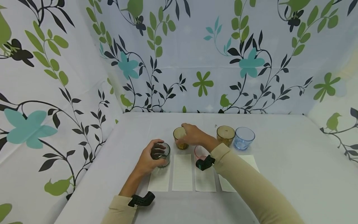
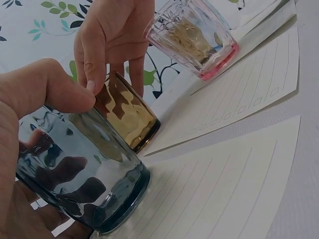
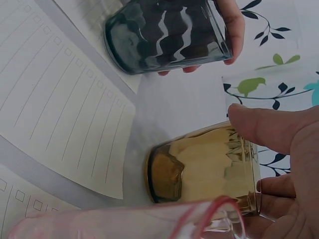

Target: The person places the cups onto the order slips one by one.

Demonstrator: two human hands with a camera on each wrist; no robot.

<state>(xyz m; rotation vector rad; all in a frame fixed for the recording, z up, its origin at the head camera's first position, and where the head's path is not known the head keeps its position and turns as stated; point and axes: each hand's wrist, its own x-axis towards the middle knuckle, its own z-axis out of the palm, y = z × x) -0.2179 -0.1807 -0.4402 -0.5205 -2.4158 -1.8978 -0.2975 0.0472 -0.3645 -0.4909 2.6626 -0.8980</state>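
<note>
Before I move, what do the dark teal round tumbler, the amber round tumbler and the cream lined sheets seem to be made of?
Dark teal round tumbler: likely glossy glass; the left hand shows through its wavy wall.
Amber round tumbler: likely glossy glass, see-through with a thick-looking base. Hard plastic is possible for both.
Cream lined sheets: seemingly matt paper, thin-edged, without shine.

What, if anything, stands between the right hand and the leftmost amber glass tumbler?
Nothing visible: the right hand grips that amber glass tumbler near its rim. The pink glass tumbler stands nearer the person.
</note>
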